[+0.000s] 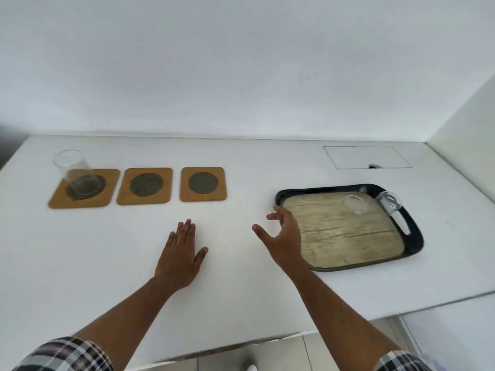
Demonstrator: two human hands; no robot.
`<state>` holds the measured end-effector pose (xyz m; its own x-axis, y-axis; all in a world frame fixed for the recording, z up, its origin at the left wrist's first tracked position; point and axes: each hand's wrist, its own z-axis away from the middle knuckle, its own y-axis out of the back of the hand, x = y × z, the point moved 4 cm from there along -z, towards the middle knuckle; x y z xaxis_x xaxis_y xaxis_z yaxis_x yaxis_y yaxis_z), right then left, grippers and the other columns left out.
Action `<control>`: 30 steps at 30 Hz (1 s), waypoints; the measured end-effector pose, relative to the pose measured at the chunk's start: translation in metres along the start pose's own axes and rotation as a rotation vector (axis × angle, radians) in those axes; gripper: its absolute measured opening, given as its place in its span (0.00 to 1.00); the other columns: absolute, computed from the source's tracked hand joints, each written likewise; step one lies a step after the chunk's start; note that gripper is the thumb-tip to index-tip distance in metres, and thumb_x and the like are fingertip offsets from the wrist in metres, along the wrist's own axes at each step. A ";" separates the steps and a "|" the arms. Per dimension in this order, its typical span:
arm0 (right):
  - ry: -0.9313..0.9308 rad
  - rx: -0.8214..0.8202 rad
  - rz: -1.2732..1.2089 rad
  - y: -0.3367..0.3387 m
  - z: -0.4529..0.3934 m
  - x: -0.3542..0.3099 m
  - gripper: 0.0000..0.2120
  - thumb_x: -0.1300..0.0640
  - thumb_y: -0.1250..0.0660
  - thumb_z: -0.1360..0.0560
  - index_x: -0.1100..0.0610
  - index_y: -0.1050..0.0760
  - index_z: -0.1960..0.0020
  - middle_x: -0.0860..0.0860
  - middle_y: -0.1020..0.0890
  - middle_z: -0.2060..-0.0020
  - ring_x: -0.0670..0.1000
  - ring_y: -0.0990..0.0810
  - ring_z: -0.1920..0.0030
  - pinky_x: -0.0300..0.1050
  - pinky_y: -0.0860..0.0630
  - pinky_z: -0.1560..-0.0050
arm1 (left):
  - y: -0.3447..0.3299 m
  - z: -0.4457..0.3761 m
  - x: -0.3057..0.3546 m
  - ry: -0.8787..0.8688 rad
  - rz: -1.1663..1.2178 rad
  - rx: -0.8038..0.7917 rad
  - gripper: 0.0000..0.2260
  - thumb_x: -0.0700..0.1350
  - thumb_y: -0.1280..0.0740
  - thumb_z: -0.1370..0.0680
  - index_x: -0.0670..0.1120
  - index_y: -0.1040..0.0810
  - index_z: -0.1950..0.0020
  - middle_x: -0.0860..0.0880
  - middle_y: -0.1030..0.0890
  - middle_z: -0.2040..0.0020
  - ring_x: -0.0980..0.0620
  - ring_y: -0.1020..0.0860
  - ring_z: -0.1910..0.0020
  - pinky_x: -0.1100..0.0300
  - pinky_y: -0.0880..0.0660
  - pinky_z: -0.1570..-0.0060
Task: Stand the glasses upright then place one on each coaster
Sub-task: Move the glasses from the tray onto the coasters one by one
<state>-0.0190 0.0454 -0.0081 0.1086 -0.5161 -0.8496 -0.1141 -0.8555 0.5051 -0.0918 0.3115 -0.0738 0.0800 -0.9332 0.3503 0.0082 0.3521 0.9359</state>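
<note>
Two clear glasses lie on the tray (412,236) at the right, one (355,204) on its wooden floor, the other (391,200) against the far rim; light, slick, breakable, best gripped round the wall. Their outlines are faint. A third (77,170) stands on the leftmost coaster (109,194). Left hand (178,257) flat and empty; right hand (284,236) open, empty

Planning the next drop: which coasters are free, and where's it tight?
Middle coaster and right coaster are bare. Left coaster holds a glass. Open counter between right coaster and tray. Tray's far right corner is crowded: two glasses.
</note>
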 end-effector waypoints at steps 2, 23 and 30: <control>-0.027 0.071 0.016 0.030 -0.005 0.022 0.33 0.45 0.18 0.32 0.52 0.27 0.31 0.41 0.18 0.48 0.48 0.24 0.40 0.49 0.27 0.37 | -0.011 -0.006 0.024 -0.024 -0.004 -0.009 0.40 0.65 0.60 0.24 0.41 0.52 0.19 0.46 0.54 0.18 0.51 0.59 0.20 0.56 0.60 0.23; -0.333 0.306 -0.065 0.169 -0.060 0.130 0.40 0.46 0.16 0.35 0.61 0.29 0.32 0.54 0.23 0.38 0.53 0.23 0.36 0.51 0.24 0.34 | -0.060 -0.004 0.083 -0.043 -0.049 -0.022 0.39 0.68 0.60 0.23 0.44 0.56 0.19 0.50 0.57 0.18 0.52 0.59 0.20 0.53 0.56 0.22; -0.222 0.269 -0.031 0.173 -0.091 0.119 0.38 0.47 0.15 0.36 0.59 0.29 0.34 0.52 0.24 0.40 0.50 0.24 0.40 0.46 0.26 0.39 | -0.058 -0.004 0.084 -0.043 -0.040 -0.016 0.39 0.67 0.59 0.23 0.44 0.55 0.19 0.50 0.57 0.18 0.52 0.59 0.20 0.54 0.56 0.22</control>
<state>0.0639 -0.1677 -0.0078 -0.0978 -0.4431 -0.8911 -0.3731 -0.8138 0.4456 -0.0817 0.2131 -0.0987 0.0361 -0.9486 0.3145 0.0262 0.3155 0.9486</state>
